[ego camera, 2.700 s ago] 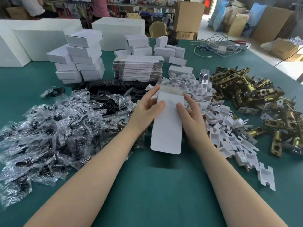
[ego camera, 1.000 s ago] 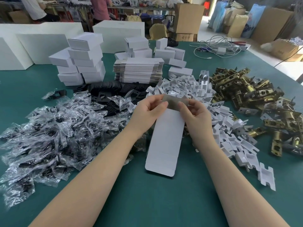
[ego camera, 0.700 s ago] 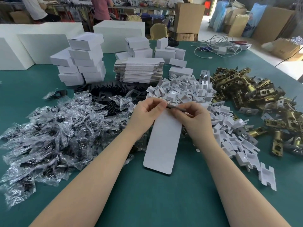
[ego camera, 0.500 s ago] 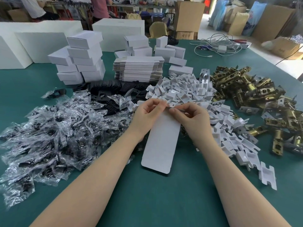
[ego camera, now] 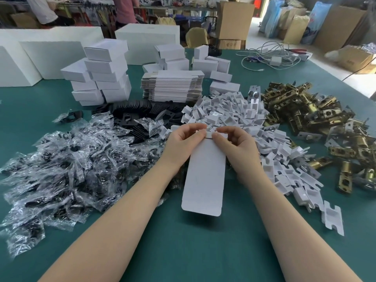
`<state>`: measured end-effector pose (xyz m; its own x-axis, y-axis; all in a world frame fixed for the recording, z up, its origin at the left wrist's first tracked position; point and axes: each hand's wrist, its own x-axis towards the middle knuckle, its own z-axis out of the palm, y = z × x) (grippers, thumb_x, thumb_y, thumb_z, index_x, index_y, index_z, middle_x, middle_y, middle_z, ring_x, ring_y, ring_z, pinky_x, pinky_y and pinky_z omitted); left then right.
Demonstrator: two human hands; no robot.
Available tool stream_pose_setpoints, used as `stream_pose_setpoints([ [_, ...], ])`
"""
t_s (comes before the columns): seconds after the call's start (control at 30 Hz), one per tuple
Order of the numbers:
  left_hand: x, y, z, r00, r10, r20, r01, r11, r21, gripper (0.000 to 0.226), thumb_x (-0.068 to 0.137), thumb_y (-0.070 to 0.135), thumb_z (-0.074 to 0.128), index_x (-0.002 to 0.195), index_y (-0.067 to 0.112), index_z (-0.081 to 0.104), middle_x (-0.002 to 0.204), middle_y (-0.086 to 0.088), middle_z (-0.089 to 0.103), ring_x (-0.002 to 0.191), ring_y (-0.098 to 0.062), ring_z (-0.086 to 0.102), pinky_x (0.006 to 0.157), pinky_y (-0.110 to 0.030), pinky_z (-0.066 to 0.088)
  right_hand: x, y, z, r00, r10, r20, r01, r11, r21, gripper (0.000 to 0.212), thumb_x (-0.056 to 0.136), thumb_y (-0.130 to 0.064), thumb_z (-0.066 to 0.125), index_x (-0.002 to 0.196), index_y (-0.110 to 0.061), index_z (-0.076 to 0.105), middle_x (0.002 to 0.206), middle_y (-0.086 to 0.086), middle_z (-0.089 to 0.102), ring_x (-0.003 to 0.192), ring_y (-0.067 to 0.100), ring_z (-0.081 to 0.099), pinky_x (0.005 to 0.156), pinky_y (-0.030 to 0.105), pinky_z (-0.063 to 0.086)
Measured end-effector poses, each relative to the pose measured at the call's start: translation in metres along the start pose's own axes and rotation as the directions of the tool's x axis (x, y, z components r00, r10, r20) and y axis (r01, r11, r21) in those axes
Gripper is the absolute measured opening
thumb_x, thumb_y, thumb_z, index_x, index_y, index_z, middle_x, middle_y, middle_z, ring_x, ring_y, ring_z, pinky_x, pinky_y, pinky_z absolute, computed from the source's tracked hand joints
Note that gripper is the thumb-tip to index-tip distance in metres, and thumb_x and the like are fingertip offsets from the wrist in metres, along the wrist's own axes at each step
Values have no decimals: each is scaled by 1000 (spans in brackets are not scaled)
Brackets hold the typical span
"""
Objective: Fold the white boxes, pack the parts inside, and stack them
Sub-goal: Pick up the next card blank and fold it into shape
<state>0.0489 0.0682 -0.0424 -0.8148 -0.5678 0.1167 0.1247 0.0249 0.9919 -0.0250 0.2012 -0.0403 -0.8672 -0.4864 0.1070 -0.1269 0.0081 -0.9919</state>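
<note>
A flat white box blank [ego camera: 205, 176] lies lengthwise over the green table [ego camera: 183, 251], its rounded flap nearest me. My left hand [ego camera: 183, 143] and my right hand [ego camera: 234, 145] both pinch its far end, where the top flap is bent over. Behind them stands a stack of flat blanks [ego camera: 173, 86]. Folded white boxes [ego camera: 101, 74] are stacked at the back left. White card inserts [ego camera: 234, 119] lie heaped to the right, with brass latch parts [ego camera: 315, 123] beyond them. Clear bags of black parts [ego camera: 71, 159] cover the left side, and black plates [ego camera: 138, 115] lie behind them.
Large white cartons [ego camera: 50, 55] line the far edge. More folded boxes [ego camera: 211, 64] sit at the back centre, grey cables [ego camera: 268, 55] at the back right. Brown cardboard boxes [ego camera: 234, 19] and people stand beyond the table.
The top flap of the blank, standing up a second ago, has been folded down. Both hands have closed in on the far end, and the blank has slid slightly left.
</note>
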Motion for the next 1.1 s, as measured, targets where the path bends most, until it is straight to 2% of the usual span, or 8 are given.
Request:
stream_pose_setpoints([
  [0.17, -2, 14, 7, 996, -47, 75, 53, 996, -73, 22, 100, 12, 55, 103, 30, 68, 85, 15, 70, 79, -2, 63, 71, -23, 53, -1, -7, 6, 997, 57, -44, -52, 993, 104, 5, 92, -29, 68, 96, -27, 65, 92, 7, 62, 80, 19, 58, 68, 39, 50],
  [0.3, -14, 21, 23, 995, -12, -94, 5, 997, -78, 22, 101, 19, 53, 100, 36, 66, 97, 7, 68, 86, -7, 61, 81, -32, 53, -10, -18, 16, 994, 83, -72, -61, 960, 274, 4, 94, -27, 65, 91, -29, 64, 86, -3, 65, 79, 19, 61, 73, 46, 56],
  [0.43, -26, 35, 29, 950, 268, -163, -276, 961, -28, 15, 101, 22, 55, 104, 33, 64, 89, 23, 67, 78, 3, 58, 69, -12, 48, -21, -32, 19, 963, -199, -183, 233, 954, 187, 11, 96, -25, 63, 92, -36, 63, 78, -10, 60, 71, 11, 53, 64, 32, 48],
  [0.57, -31, 44, 30, 911, 364, -191, -383, 921, -70, 13, 98, 19, 59, 106, 27, 64, 89, 25, 67, 79, 9, 58, 71, -8, 46, -26, -39, 19, 898, -365, -246, 405, 904, 138, 12, 96, -20, 62, 98, -31, 58, 79, -2, 54, 66, 8, 46, 60, 20, 42],
  [0.77, -30, 45, 29, 910, 380, -165, -401, 907, -127, 11, 93, 12, 60, 97, 21, 66, 93, 14, 71, 90, 2, 64, 78, -11, 47, -25, -39, 17, 854, -459, -245, 496, 861, 113, 19, 95, -13, 60, 93, -32, 57, 80, -19, 54, 68, 3, 46, 65, 19, 40],
  [0.87, -30, 45, 27, 917, 369, -150, -389, 911, -139, 8, 93, 14, 61, 96, 20, 66, 95, 8, 71, 91, -1, 65, 79, -12, 48, -25, -38, 17, 858, -457, -234, 492, 862, 120, 18, 94, -15, 61, 91, -32, 57, 78, -19, 53, 66, 3, 45, 63, 17, 39],
  [1.0, -29, 42, 25, 923, 361, -134, -377, 919, -118, 2, 91, 26, 66, 91, 25, 65, 95, -9, 70, 85, -7, 62, 75, -15, 50, -25, -38, 16, 859, -465, -213, 491, 866, 91, 18, 92, -16, 66, 89, -32, 57, 77, -18, 53, 66, 4, 45, 63, 21, 40],
  [1.1, -29, 41, 24, 926, 352, -134, -368, 922, -119, 10, 86, 37, 67, 89, 27, 66, 100, -18, 68, 85, -14, 61, 76, -19, 50, -24, -38, 15, 859, -470, -205, 493, 866, 81, 20, 91, -14, 68, 89, -31, 57, 81, -13, 57, 67, 3, 47, 63, 20, 41],
])
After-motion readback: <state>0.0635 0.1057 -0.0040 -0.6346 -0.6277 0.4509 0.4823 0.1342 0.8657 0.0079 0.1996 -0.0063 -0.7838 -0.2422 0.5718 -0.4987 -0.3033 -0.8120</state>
